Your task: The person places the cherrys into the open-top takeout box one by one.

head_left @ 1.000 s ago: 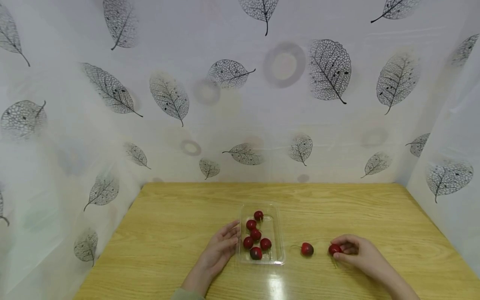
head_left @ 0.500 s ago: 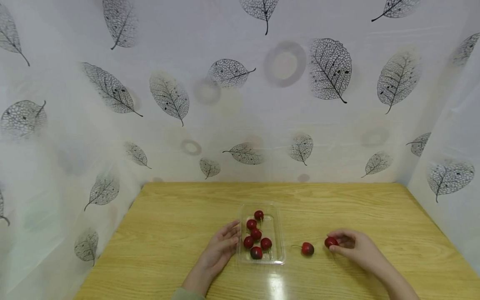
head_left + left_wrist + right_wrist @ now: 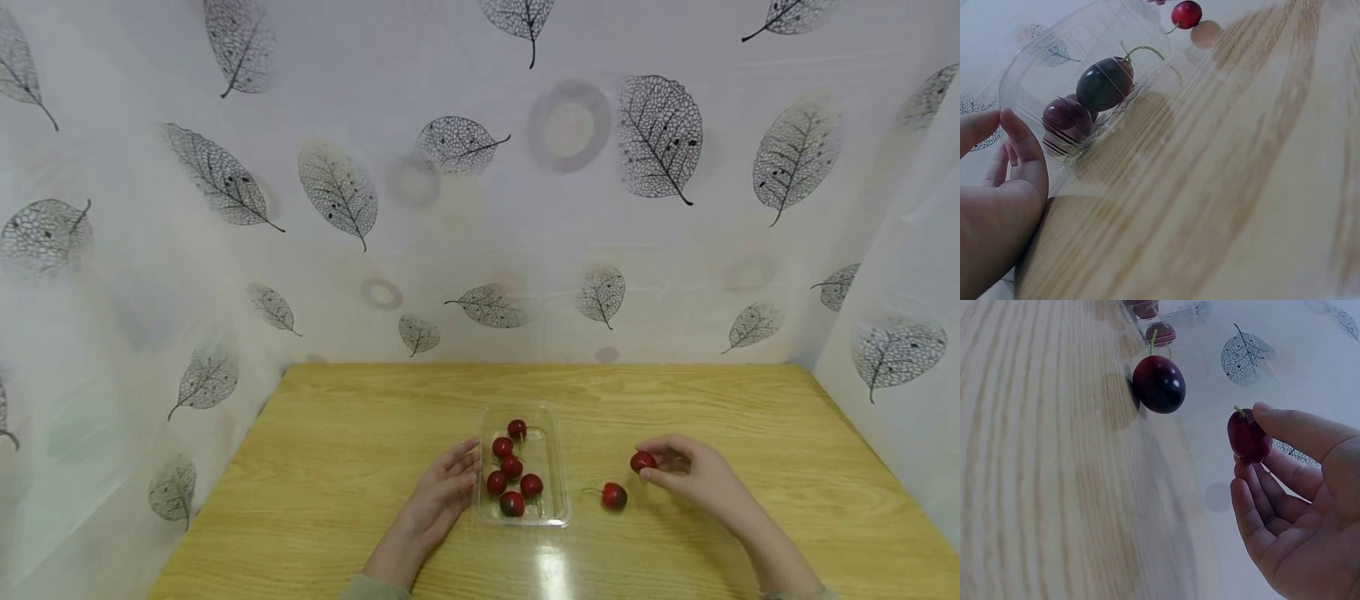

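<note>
My right hand (image 3: 693, 475) pinches a dark red cherry (image 3: 642, 462) between thumb and fingers, above the table; in the right wrist view the held cherry (image 3: 1249, 435) shows a short green stem. Just left of that hand lies a loose cherry (image 3: 614, 497), red with a dark patch, its stem pointing left. A clear plastic container (image 3: 558, 467) stands at the middle of the table with several cherries (image 3: 512, 467) inside. My left hand (image 3: 438, 496) rests at the container's left side, fingers extended, fingertips touching its wall in the left wrist view.
The wood-grain table (image 3: 360, 417) ends at the back against a pale leaf-print curtain (image 3: 450, 250). More of this sheeting closes off the left and right sides.
My right hand has lifted the cherry and moved it left and away from me, past the loose one's right side. The left hand and the container have stayed put.
</note>
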{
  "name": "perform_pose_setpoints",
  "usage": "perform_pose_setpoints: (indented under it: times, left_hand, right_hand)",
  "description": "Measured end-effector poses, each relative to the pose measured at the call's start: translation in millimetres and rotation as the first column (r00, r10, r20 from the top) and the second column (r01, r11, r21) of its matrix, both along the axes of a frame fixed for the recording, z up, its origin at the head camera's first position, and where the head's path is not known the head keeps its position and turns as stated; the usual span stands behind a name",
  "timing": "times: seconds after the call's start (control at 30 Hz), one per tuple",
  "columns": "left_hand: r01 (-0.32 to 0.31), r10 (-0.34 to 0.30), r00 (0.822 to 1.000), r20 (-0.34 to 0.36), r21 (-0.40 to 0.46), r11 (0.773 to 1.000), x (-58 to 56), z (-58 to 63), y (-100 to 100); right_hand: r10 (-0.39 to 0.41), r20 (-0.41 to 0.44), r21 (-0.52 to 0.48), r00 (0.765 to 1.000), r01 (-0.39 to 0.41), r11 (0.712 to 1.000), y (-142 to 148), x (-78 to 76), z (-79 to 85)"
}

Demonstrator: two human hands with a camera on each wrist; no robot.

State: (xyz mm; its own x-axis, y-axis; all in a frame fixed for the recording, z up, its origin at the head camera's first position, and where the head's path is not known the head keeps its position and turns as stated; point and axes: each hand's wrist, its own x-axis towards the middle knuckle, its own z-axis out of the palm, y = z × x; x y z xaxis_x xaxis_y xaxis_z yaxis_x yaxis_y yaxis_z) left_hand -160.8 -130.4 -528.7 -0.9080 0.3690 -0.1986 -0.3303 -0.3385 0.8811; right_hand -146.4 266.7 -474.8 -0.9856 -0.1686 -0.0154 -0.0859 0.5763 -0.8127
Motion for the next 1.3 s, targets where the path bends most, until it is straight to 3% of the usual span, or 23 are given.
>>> perform_pose_setpoints:
  times: [0.27,1.3]
  left_hand:
    - [-0.007,0.007,1.0,0.007,0.0,1.0,0.6,2.6,0.6]
    - [0.002,-0.002,1.0,-0.004,0.007,1.0,1.3,1.5,0.4]
  right_hand:
    - [0.011,-0.038,-0.046,0.999,-0.013,0.999,-14.8,-7.3,8.0]
    - [0.093,-0.058,-0.119,0.994,-0.1,0.988,-58.7,-29.9,25.5]
